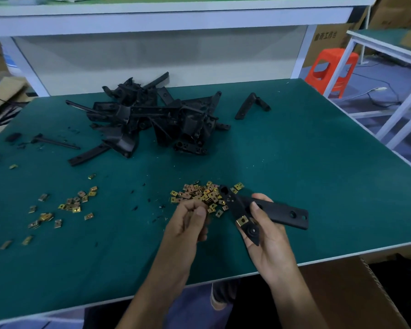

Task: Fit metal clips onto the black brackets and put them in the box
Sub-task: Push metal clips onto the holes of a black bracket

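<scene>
My right hand (266, 241) grips a black bracket (278, 211) above the near edge of the green table (318, 167). One gold metal clip (242, 220) sits fitted on that bracket near my thumb. My left hand (188, 224) is curled with its fingertips at the near edge of a heap of gold clips (204, 194); whether it pinches a clip is hidden. A large pile of black brackets (152, 119) lies at the middle back of the table. The cardboard box (356, 295) stands open below the table's near right corner.
More clips (74, 205) lie scattered at the near left. A single bracket (249, 105) lies apart at the back right, and two long black pieces (55, 142) at the left. A white shelf frame (152, 17) stands behind; an orange stool (330, 70) is on the floor to the right.
</scene>
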{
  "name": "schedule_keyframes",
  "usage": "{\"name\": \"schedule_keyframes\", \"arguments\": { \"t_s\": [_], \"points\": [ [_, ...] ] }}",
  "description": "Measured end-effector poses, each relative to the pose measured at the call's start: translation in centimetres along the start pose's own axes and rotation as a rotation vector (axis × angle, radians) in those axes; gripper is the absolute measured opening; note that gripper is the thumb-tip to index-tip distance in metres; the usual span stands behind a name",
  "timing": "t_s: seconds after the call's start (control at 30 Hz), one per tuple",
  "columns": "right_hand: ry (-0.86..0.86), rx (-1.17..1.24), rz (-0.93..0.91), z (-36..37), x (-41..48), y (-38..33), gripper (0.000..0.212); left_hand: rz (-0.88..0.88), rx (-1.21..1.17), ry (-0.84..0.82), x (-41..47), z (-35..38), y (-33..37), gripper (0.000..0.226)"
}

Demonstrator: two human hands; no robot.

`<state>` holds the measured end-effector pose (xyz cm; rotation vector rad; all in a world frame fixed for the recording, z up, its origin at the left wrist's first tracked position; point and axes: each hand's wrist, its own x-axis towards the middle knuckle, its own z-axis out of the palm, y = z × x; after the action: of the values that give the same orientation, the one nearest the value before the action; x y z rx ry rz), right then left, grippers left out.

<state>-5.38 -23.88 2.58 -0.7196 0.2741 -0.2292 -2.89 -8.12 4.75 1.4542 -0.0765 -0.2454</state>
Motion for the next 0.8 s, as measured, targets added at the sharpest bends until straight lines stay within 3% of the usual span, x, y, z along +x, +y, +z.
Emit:
{"name": "schedule_keyframes", "arguments": {
  "t_s": [0.1, 0.3, 0.8],
  "points": [
    [-0.005, -0.009, -0.014, 0.0, -0.1, 0.1, 0.019, 0.053, 0.067, 0.022, -0.5, 0.6, 0.4, 0.03],
    [-0.013, -0.016, 0.001, 0.0, -0.3, 0.0, 0.033, 0.048, -0.027, 0.064, -0.5, 1.4, 1.4, 0.015],
    [-0.005, -0.018, -0.004, 0.0, -0.3, 0.2, 0.022, -0.047, -0.217, 0.086, -0.2, 1.7, 1.7, 0.017]
  ]
}}
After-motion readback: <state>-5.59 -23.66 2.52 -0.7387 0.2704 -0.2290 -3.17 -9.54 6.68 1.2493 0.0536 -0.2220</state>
